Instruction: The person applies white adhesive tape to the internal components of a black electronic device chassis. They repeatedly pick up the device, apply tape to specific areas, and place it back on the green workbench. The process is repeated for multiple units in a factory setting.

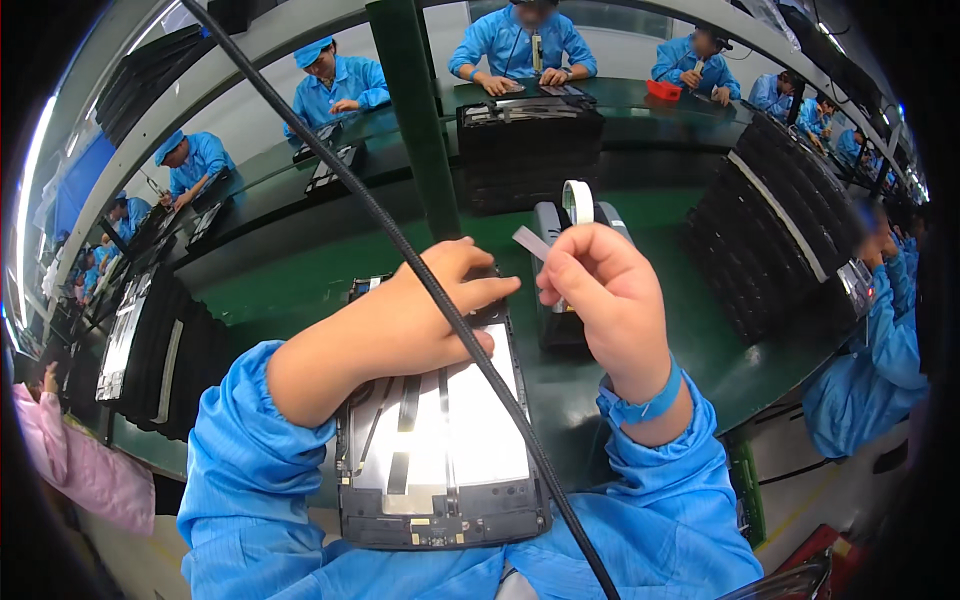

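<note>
An open tablet-like device [445, 450] with a black frame, silvery inner plate and flat ribbon cables lies on the green bench in front of me. My left hand [420, 315] rests on its upper end, fingers pressing near the top edge. My right hand [605, 300] is raised just right of it, pinching a short grey strip of tape [530, 240] between thumb and fingers. Behind that hand stands a grey tape dispenser [550, 225] with a white roll [577, 200]. A blue wrist strap [645, 400] circles my right wrist.
A black braided cable [400, 245] runs diagonally across the view over the device. Stacks of black trays [528, 150] stand ahead, at the right [775, 235] and at the left [150, 350]. A green post [412, 110] rises in front. Other workers in blue coats sit along the line.
</note>
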A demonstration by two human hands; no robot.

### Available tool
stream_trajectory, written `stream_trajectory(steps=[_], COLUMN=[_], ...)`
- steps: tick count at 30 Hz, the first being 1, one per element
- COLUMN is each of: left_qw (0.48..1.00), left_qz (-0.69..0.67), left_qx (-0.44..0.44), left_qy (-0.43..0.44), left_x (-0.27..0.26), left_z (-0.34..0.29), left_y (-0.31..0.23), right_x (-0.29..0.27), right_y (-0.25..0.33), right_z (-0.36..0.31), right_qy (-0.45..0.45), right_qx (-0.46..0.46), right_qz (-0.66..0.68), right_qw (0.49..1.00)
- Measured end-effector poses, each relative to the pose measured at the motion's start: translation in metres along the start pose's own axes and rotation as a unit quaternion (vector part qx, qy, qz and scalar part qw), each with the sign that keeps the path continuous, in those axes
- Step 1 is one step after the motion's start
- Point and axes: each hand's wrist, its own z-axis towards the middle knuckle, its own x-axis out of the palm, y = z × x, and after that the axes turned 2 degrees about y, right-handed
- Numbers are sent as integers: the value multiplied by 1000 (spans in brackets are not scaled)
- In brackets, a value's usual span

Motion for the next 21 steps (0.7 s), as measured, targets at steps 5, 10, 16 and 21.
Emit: stream_trajectory(steps=[5, 10, 16, 21], left_qw=[999, 998, 990, 986], left_qz=[21, 60, 138, 160], left_qx=[-5, -16, -1, 18], left_qy=[40, 17, -39, -45], left_x=[-8, -9, -8, -7], left_z=[12, -7, -14, -16], left_y=[4, 6, -5, -8], right_x=[-6, -10, -2, -4], right_y=[-19, -37, -57, -68], right_z=[20, 28, 26, 27], right_qy=[-6, -1, 54, 68], right_qx=[5, 58, 100, 109], right_qz=[-9, -135, -201, -148], right_qw=[1000, 989, 973, 981])
